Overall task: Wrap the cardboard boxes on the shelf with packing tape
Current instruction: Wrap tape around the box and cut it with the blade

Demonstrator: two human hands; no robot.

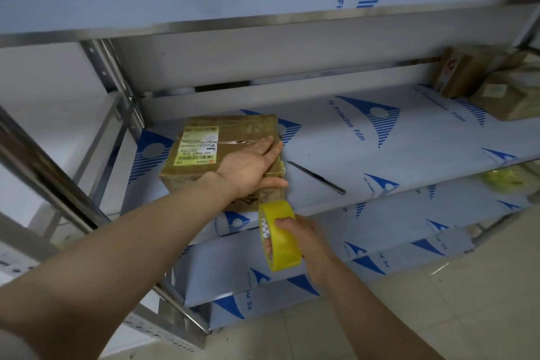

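While left hand [249, 167] presses box [236, 127], tape roll [284, 244] below.

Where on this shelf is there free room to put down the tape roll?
The widest bare patch of the shelf lies between the dark tool and the other boxes at the far right. It is crowded at the left, where the left hand presses the cardboard box.

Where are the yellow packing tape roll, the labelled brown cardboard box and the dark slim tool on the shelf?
yellow packing tape roll [285, 245]: head view, outer yellow band.
labelled brown cardboard box [242, 127]: head view, bare top face.
dark slim tool [315, 176]: head view, mid-shaft.
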